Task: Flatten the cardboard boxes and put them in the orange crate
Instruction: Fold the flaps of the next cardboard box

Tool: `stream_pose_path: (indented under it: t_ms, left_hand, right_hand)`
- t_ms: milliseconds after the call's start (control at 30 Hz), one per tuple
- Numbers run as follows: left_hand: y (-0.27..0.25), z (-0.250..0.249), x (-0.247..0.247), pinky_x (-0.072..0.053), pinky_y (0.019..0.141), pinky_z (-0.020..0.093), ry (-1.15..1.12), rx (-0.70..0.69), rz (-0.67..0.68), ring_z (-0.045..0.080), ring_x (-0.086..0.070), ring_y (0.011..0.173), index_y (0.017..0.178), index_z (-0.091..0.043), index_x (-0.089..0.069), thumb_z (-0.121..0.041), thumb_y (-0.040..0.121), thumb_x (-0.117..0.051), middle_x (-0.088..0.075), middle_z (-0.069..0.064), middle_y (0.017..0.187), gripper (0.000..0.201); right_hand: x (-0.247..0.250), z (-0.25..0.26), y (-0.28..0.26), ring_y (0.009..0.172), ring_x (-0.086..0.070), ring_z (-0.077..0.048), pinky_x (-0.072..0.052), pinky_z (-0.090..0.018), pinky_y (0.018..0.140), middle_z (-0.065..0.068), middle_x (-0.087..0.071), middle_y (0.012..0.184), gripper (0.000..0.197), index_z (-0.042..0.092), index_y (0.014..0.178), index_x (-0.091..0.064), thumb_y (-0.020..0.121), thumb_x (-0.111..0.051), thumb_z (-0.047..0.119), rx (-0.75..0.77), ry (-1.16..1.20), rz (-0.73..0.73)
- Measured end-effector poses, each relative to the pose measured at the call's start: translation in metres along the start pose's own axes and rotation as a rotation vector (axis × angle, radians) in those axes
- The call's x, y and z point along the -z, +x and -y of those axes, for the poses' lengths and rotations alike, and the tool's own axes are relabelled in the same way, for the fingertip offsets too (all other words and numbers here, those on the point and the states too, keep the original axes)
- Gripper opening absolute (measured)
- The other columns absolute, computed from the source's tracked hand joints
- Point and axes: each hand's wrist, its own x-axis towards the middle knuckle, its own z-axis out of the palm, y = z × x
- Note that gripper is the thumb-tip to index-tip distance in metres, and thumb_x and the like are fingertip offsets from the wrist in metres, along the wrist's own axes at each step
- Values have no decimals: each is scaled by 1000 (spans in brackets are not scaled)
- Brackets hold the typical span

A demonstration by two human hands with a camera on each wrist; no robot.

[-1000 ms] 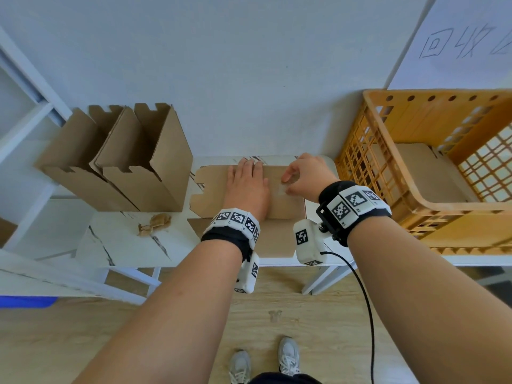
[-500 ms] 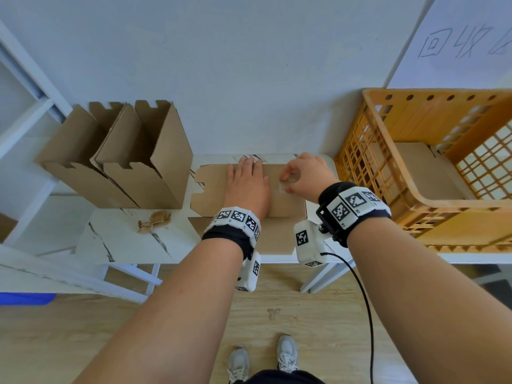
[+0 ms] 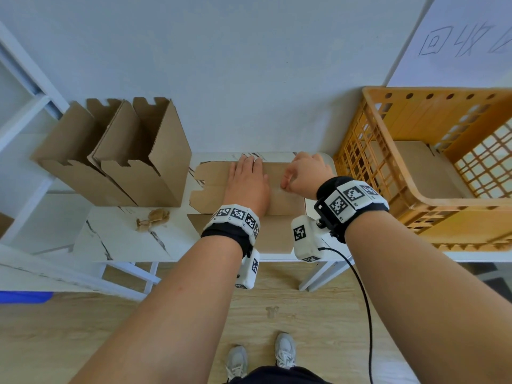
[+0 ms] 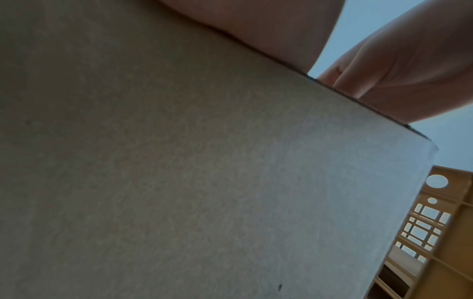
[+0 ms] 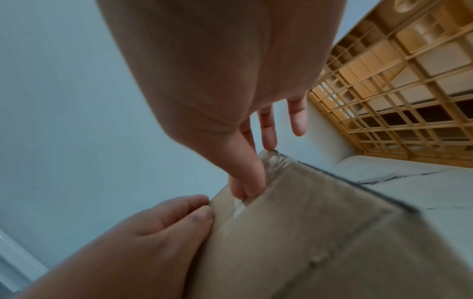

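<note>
A collapsed cardboard box (image 3: 213,187) lies on the small white table (image 3: 124,239). My left hand (image 3: 246,178) presses flat on it, fingers straight. Just to its right, my right hand (image 3: 291,181) pinches a strip of clear tape (image 5: 276,163) between thumb and forefinger (image 5: 245,192), lifting it off the box's top (image 5: 307,242); the other fingers are spread. The orange crate (image 3: 388,195) stands to the right with a flat cardboard piece (image 3: 415,173) inside. The left wrist view is mostly filled by cardboard (image 4: 179,182).
Two upright open cardboard boxes (image 3: 155,162) (image 3: 69,151) stand at the table's left against the wall. A crumpled wad of tape (image 3: 153,218) lies in front of them. A white frame (image 3: 25,126) runs along the far left.
My right hand has drawn its pinch slightly left and toward me along the box. The left hand has stayed pressed on the cardboard.
</note>
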Motion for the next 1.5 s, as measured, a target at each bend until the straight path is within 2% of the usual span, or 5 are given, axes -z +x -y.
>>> stream_pose_path:
  t_ms: [167, 800, 1100, 1267, 1500]
  left_hand:
    - [-3, -1, -4, -7, 120, 39, -11, -9, -15, 22, -18, 143, 145, -10, -31, -26, 100, -33, -31, 6, 150, 48]
    - [1, -3, -3, -6, 120, 39, -6, -25, -30, 23, -17, 144, 145, -8, -31, -26, 100, -33, -31, 6, 150, 48]
    - [3, -2, -4, -9, 119, 40, 5, -31, -27, 22, -20, 142, 143, -9, -33, -25, 99, -34, -34, 7, 148, 47]
    - [2, -2, -4, -9, 119, 40, -1, -26, -30, 23, -20, 142, 144, -8, -33, -25, 100, -33, -33, 7, 149, 47]
    - [1, -3, -3, -7, 120, 39, 3, -15, -11, 23, -16, 144, 145, -8, -30, -26, 100, -31, -30, 7, 151, 48]
  right_hand:
    - [-9, -15, -3, 112, -41, -22, -34, -26, 90, 5, -41, 105, 24, 22, 104, -60, 81, -69, 19, 38, 154, -78]
    - [-3, -12, 3, 113, -40, -24, -32, -26, 90, 1, -43, 107, 19, 24, 98, -62, 81, -68, 16, 9, 131, -32]
    - [-2, -6, 0, 121, -33, -26, -34, -38, 102, -2, -45, 121, 10, 20, 93, -69, 88, -61, 20, -16, 73, 2]
    - [-5, -12, 3, 108, -47, -24, -39, -28, 84, -1, -55, 106, 22, 24, 93, -55, 79, -69, 16, -3, 162, -54]
    - [-3, -11, 3, 108, -48, -23, -39, -28, 92, 0, -52, 103, 16, 28, 86, -63, 77, -74, 20, 2, 109, -52]
